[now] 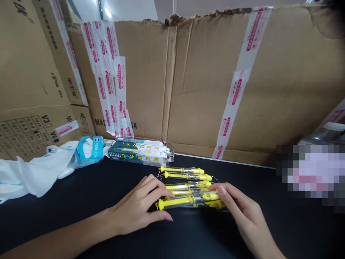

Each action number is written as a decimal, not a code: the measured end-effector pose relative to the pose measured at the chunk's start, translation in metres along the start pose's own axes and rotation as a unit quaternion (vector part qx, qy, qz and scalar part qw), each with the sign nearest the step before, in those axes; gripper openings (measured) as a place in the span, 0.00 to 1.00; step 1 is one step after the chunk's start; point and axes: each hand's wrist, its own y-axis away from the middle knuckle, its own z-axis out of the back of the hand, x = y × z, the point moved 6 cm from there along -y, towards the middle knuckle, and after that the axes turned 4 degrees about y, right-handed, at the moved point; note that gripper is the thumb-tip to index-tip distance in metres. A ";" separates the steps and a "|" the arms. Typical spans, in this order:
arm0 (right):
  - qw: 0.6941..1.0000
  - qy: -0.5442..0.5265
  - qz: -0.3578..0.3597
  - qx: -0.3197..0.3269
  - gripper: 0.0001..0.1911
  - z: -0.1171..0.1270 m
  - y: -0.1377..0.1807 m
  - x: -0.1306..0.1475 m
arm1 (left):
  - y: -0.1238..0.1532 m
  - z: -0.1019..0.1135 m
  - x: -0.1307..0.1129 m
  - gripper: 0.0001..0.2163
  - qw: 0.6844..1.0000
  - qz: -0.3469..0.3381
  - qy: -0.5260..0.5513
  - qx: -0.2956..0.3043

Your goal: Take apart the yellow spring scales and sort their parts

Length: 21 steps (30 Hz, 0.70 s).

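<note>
Several yellow-and-clear tubular spring scales lie side by side on the black tabletop in front of me. My right hand point(245, 212) pinches the right end of the nearest spring scale point(178, 202) between thumb and fingers. At the left ends of the scales is my left hand point(142, 203), its fingers bent over them and its thumb stretched out apart below the nearest one. Whether the left fingertips press on a scale is partly hidden. Farther back lie two more spring scales point(185, 170), their thin metal hooks pointing left.
Printed spring scale boxes point(137, 154) lie behind, against a tall cardboard wall point(215, 72) with taped strips. A blue-and-white tissue packet point(90, 151) and white plastic wrapping point(35, 172) are at left. Something blurred out sits at right beside a clear container point(329, 135).
</note>
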 end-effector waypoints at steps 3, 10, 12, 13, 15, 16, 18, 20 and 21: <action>1.000 -0.003 0.012 -0.001 0.17 0.001 0.002 0.005 | 0.002 0.002 0.000 0.12 1.000 -0.011 0.015 -0.012; 0.999 0.022 0.043 -0.005 0.15 0.001 0.004 0.012 | 0.004 -0.002 0.014 0.11 0.991 0.088 0.098 -0.007; 0.999 0.019 0.026 -0.001 0.15 0.000 0.004 0.008 | 0.003 -0.002 0.016 0.09 0.989 0.100 0.111 -0.018; 1.000 0.020 0.017 0.000 0.15 0.000 0.004 0.006 | 0.003 -0.001 0.017 0.09 0.988 0.101 0.115 -0.027; 1.000 0.028 0.010 0.004 0.16 -0.001 0.004 0.004 | 0.001 -0.001 0.018 0.08 0.987 0.100 0.120 -0.039; 0.999 0.035 0.011 0.006 0.16 -0.001 0.004 0.003 | 0.001 -0.001 0.019 0.08 0.986 0.102 0.126 -0.043; 0.999 0.045 0.015 0.013 0.16 -0.001 0.003 0.004 | 0.000 -0.002 0.021 0.08 0.982 0.111 0.147 -0.046; 0.999 0.047 0.020 0.013 0.16 -0.001 0.003 0.006 | 0.000 -0.002 0.021 0.08 0.980 0.114 0.154 -0.047; 0.999 0.045 0.024 0.010 0.15 0.000 0.002 0.008 | 0.000 -0.001 0.020 0.07 0.982 0.111 0.148 -0.048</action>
